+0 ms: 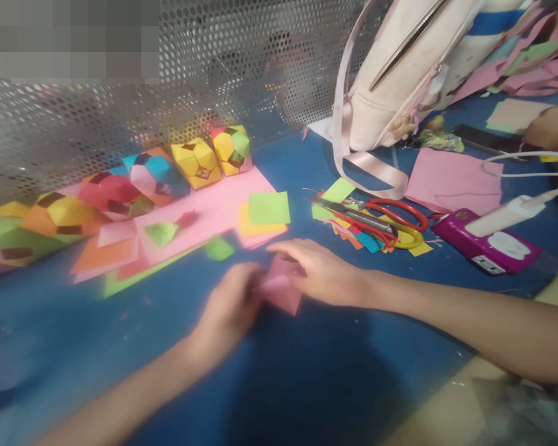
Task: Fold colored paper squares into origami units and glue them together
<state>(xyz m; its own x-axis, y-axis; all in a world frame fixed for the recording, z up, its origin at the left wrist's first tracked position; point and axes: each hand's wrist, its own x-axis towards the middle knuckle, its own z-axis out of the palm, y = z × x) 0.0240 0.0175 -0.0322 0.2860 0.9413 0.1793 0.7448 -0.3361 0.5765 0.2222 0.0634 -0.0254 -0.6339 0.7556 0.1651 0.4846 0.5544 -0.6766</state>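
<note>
A small piece of pink paper (283, 291) is held between my two hands, above the blue table. My left hand (237, 294) is closed on its left edge, slightly blurred. From the right, my right hand (323, 272) grips the same paper, fingers bent over its upper side. Just beyond them lie a green folded paper piece (219, 248) and a stack of square papers (268, 209) with green on top. Further left, another green folded piece (162, 233) rests on a large pink sheet (214, 201).
Several folded paper balls (195, 162) line the perforated metal panel (242, 68). To the right are red-handled scissors (400, 210), a cutter knife (353, 217), paper scraps, a purple power strip (488, 241) with a white plug, and a cream bag (390, 74). Another person's hand (551, 130) shows far right.
</note>
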